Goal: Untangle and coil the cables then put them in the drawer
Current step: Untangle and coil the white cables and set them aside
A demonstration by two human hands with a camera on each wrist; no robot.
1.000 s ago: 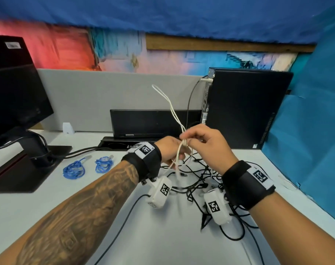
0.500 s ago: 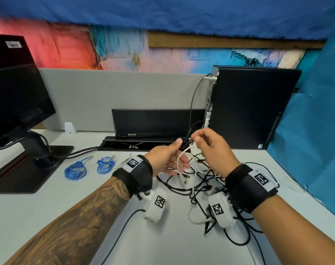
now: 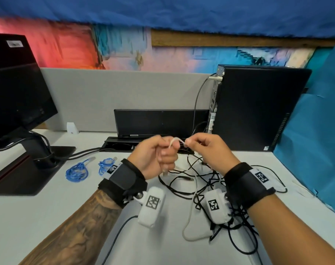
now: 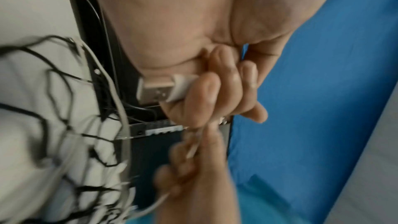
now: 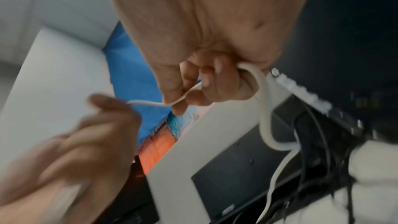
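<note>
A white cable (image 3: 189, 217) runs from the desk up into both hands, which are raised over a tangle of black cables (image 3: 205, 180). My left hand (image 3: 159, 155) is curled round the white cable's end; its USB plug (image 4: 159, 90) sticks out of the fist. My right hand (image 3: 199, 148) pinches the same white cable (image 5: 263, 101) between thumb and fingers, a short arc (image 3: 177, 140) of it bridging the hands. Two small blue cable coils (image 3: 77, 172) (image 3: 107, 163) lie on the desk to the left. No drawer is in view.
A monitor on its stand (image 3: 15, 104) takes up the left of the grey desk (image 3: 48, 211). A black computer tower (image 3: 258, 108) stands at the right, a flat black device (image 3: 160, 121) leans at the back. Blue sheeting (image 3: 315, 140) bounds the right side.
The long white loop held high a second ago has come down. Both hands now sit slightly apart with only a short arc of white cable between them, and more of it lies on the desk.
</note>
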